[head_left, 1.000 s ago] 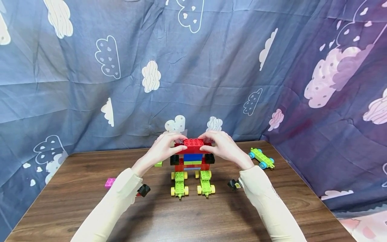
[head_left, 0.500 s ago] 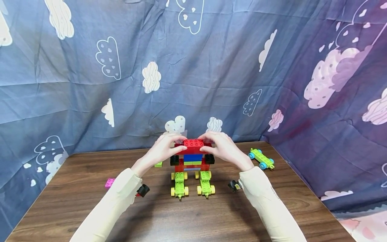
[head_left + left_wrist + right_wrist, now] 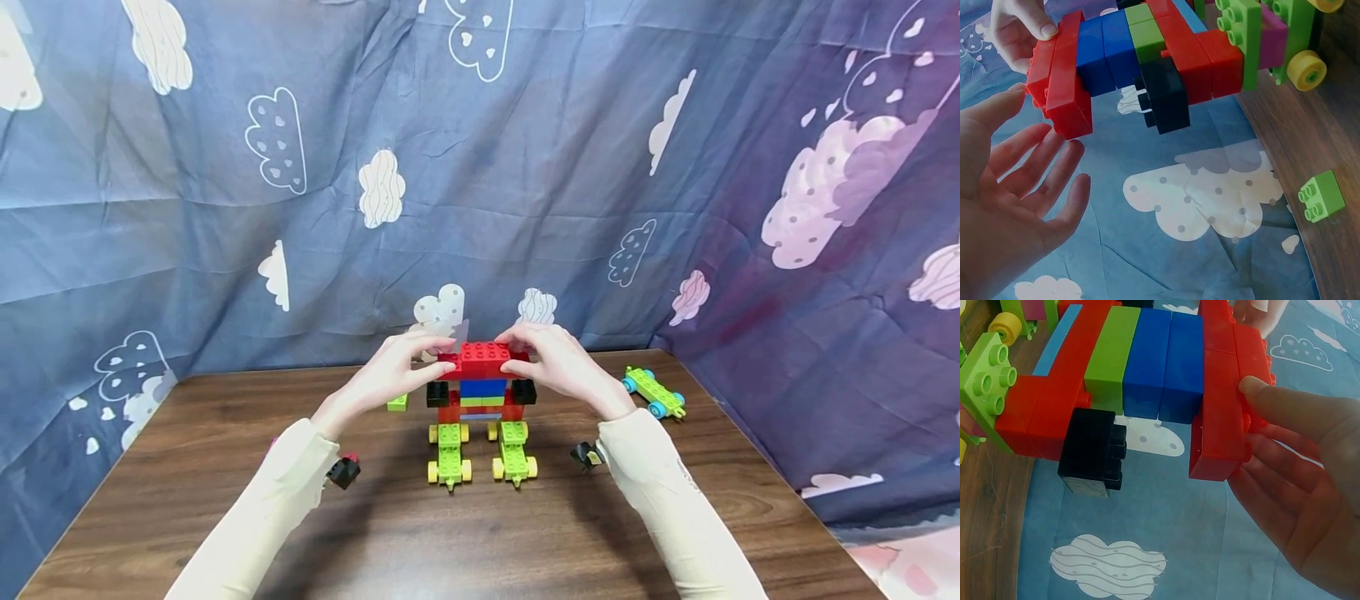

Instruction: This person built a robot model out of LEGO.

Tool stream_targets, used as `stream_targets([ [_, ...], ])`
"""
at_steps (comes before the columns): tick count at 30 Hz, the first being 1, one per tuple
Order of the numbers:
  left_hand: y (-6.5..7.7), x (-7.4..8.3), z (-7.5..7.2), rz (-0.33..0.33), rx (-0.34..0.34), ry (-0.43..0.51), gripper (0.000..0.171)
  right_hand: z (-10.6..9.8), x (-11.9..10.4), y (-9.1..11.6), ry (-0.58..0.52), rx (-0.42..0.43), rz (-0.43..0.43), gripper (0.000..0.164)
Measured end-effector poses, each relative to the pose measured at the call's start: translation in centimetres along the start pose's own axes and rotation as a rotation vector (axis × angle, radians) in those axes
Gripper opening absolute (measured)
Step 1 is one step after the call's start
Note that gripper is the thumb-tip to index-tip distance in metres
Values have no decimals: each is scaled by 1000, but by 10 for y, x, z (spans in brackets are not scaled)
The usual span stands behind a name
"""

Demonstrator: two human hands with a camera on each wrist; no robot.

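Note:
A tall figure of toy building bricks stands mid-table in the head view. A red brick tops it, above a wide red row, blue bricks and green ones. Black bricks stick out at both sides, and two green wheeled bases with yellow wheels carry it. My right hand pinches the top red brick, thumb on its front and fingers behind, as the right wrist view shows. My left hand has its fingers spread beside the left end of the red row, holding nothing.
A green car base with blue wheels lies on the wooden table at the right. Left of the figure sits a small green brick. A cloud-print cloth hangs behind and at the right. My left sleeve nearly hides a pink brick.
My left hand has eased away to the left from the top red brick, its fingers spreading. My right hand stays at the brick. The pink brick has become mostly covered by the left sleeve.

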State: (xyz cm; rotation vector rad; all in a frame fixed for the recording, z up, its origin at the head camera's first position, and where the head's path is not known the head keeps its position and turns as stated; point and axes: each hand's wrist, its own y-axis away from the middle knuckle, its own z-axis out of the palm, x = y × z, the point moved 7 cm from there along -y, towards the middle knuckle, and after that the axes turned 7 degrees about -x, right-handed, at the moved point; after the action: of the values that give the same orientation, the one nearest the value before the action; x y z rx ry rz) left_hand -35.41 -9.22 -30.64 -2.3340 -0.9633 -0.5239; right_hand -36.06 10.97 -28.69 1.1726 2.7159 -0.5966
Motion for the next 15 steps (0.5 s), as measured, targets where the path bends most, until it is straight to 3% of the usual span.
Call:
stream_targets([
  [15,28,-25,-21,-42,51,-21,34,0,0,-1,-21,-13,-5,36],
])
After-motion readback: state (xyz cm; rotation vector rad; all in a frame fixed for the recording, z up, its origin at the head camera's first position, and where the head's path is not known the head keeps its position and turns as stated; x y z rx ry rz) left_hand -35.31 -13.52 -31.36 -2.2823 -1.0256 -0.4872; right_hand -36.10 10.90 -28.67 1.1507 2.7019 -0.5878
